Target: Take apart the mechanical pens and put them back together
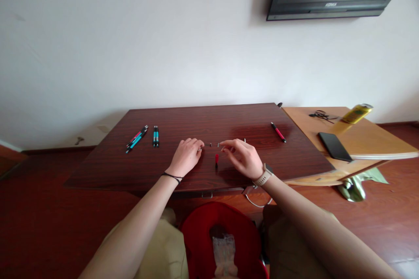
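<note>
My left hand [186, 156] rests on the dark table with its fingers curled under. A small pale bit shows at its fingertips, too small to name. My right hand [242, 157] hovers at the right, thumb and index finger apart, the index tip beside a tiny metallic part [218, 144]. Another tiny part [211, 144] lies between the hands. Nearer to me is a short red and black pen barrel piece [216, 160]. Behind my right hand a thin white piece [245, 140] pokes out, mostly hidden.
On the left of the table [209, 117] lie two blue pens [156, 136] and a bunch of red and blue pens [137, 139]. A red pen [278, 132] lies at right. A side table holds a phone [334, 146], a cable [322, 116] and a yellow can [356, 114].
</note>
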Demonstrator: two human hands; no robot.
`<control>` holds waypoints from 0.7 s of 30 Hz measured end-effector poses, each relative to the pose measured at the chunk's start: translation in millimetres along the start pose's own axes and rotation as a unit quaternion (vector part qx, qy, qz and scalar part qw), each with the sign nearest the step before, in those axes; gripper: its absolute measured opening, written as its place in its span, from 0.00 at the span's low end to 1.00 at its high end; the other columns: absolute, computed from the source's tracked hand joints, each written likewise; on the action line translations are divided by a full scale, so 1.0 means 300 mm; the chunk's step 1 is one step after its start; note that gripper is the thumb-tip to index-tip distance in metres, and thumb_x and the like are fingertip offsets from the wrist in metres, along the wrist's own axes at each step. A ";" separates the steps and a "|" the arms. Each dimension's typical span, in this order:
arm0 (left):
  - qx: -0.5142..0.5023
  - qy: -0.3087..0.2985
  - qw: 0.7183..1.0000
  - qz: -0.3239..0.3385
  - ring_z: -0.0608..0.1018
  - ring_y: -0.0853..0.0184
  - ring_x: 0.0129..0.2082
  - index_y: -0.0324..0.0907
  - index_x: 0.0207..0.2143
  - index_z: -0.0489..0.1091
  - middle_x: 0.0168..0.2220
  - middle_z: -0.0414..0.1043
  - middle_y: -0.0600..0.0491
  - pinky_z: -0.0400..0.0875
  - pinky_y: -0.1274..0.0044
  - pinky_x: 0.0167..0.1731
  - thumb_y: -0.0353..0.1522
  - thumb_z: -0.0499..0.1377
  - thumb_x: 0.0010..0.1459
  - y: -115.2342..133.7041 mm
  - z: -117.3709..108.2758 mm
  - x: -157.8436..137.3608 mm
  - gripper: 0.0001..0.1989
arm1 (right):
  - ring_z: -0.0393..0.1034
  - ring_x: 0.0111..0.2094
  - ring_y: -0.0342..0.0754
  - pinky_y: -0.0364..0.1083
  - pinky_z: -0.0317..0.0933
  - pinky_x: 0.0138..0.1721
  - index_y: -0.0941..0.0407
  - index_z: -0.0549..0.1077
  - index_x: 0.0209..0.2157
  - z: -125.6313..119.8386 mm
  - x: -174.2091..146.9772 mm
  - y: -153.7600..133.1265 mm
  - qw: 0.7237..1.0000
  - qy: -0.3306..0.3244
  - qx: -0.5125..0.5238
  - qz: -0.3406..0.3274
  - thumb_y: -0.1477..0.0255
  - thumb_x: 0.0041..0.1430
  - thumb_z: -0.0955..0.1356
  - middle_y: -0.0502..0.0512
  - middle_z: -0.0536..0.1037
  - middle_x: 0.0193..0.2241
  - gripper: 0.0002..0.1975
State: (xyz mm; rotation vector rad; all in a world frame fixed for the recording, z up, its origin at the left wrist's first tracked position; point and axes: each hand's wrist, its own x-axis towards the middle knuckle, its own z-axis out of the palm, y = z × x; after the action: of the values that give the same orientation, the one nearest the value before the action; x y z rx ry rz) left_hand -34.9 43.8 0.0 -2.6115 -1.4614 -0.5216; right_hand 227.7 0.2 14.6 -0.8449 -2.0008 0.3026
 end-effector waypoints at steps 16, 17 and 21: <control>-0.025 -0.015 1.000 0.009 0.80 0.59 0.40 0.43 0.45 0.74 0.40 0.76 0.49 0.74 0.70 0.44 0.22 0.56 0.66 0.022 -0.001 -0.004 0.12 | 0.78 0.41 0.51 0.51 0.72 0.45 0.50 0.74 0.55 0.002 0.003 -0.003 1.000 -0.003 0.004 -0.004 0.71 0.75 0.65 0.55 0.83 0.42 0.11; -0.035 -0.011 0.999 0.000 0.80 0.60 0.39 0.43 0.46 0.74 0.42 0.77 0.49 0.74 0.71 0.43 0.22 0.55 0.66 0.024 -0.004 -0.004 0.12 | 0.78 0.41 0.51 0.51 0.72 0.45 0.50 0.74 0.56 0.002 0.003 -0.003 1.000 -0.003 0.003 -0.005 0.71 0.75 0.65 0.55 0.83 0.42 0.11; -0.092 0.019 0.996 -0.009 0.82 0.63 0.39 0.44 0.47 0.75 0.45 0.77 0.49 0.76 0.73 0.43 0.23 0.55 0.67 0.026 -0.011 -0.002 0.13 | 0.78 0.42 0.51 0.51 0.71 0.45 0.50 0.74 0.55 0.003 0.003 -0.002 1.000 -0.004 -0.001 -0.004 0.71 0.75 0.65 0.56 0.83 0.42 0.11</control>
State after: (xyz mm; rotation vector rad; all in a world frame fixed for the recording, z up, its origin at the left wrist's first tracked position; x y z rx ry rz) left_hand -29.3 38.4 3.7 -2.7111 -1.4920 -0.7378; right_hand 226.5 0.6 15.0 -0.8375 -2.0123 0.2996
